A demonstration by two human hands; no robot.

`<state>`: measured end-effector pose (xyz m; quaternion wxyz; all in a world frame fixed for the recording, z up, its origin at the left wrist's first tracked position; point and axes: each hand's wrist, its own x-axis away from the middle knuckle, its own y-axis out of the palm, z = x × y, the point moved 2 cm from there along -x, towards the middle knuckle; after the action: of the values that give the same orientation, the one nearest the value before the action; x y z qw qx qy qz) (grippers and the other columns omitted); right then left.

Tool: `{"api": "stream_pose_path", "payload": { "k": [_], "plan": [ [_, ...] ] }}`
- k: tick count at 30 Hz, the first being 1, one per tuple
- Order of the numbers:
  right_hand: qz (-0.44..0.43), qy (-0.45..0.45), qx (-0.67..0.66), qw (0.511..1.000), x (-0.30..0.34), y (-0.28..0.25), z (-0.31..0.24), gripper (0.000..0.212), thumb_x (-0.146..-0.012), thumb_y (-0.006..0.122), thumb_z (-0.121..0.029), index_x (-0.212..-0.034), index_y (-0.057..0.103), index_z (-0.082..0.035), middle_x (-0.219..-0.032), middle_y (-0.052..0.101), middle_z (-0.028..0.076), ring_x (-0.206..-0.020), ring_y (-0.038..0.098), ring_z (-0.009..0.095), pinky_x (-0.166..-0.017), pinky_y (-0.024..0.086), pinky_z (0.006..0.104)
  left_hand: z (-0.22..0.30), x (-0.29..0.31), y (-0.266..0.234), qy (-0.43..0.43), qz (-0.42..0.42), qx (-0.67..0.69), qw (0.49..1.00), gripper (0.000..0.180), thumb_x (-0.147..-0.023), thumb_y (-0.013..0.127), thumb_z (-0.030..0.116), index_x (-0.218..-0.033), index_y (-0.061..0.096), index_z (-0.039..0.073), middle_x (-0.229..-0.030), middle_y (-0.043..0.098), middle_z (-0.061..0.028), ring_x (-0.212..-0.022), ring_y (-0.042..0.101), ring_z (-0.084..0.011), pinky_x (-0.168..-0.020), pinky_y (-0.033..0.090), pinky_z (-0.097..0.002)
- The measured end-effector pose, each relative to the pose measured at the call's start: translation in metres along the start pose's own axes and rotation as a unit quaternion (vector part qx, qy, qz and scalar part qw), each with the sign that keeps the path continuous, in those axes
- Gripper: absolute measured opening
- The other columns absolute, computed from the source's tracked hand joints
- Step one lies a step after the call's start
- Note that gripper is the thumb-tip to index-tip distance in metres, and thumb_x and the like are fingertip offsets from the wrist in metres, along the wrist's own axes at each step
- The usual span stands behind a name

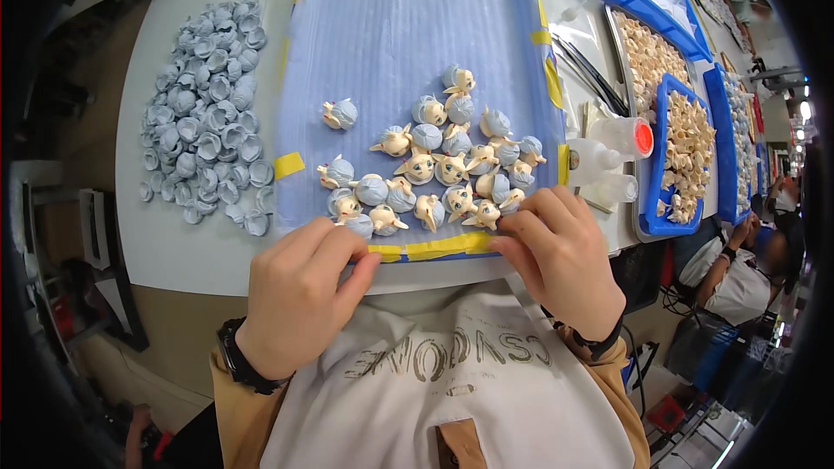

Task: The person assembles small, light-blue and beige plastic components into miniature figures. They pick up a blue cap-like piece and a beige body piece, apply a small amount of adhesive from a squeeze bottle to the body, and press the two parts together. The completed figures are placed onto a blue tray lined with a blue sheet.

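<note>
A blue tray (404, 258) lies in front of me, lined with a pale blue foam sheet (391, 26) that yellow tape fixes along the rim. On its near half sit several small doll heads (453, 168) with pointed ears and pale blue hair; some show painted eyes, others face away. My left hand (304, 295) has its fingers and thumb closed on the near rim, left of centre. Farther right, my right hand (560, 260) grips the same rim between thumb and bent fingers, close beside the nearest heads. Both hands partly hide the rim.
A heap of pale blue hair shells (208, 113) lies on the white table at the left. To the right stand clear bottles (595, 156), black tweezers (591, 74) and a small blue tray (656, 200) of cream-coloured parts. Other people sit at the far right.
</note>
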<state>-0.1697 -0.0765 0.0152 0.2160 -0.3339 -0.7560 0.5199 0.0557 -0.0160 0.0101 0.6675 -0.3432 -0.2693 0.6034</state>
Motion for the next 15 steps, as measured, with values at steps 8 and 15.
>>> {"api": "stream_pose_path", "payload": {
  "k": [8,15],
  "plan": [
    [0.055,-0.014,-0.021,0.998,-0.024,-0.003,-0.005,0.040,-0.075,0.065,-0.013,-0.108,0.051,0.005,-0.108,0.049,0.018,-0.096,0.050,0.032,-0.083,0.043,0.0388,-0.005,-0.035,-0.019,0.008,0.000,0.000,1.000,0.019,-0.073,0.066,0.002,-0.089,0.054,0.001,-0.079,0.056,-0.0106,-0.064,0.056,-0.0250,-0.051,0.045,-0.0307],
    [-0.055,-0.078,-0.050,0.994,-0.017,0.004,-0.017,0.020,-0.071,0.066,-0.011,-0.089,0.056,-0.006,-0.083,0.051,0.005,-0.078,0.052,0.023,-0.066,0.043,0.0335,0.003,-0.028,-0.023,0.053,-0.170,-0.051,0.983,0.021,-0.073,0.064,0.004,-0.092,0.054,0.002,-0.082,0.057,-0.0117,-0.073,0.058,-0.0275,-0.058,0.046,-0.0334]
  ]
}}
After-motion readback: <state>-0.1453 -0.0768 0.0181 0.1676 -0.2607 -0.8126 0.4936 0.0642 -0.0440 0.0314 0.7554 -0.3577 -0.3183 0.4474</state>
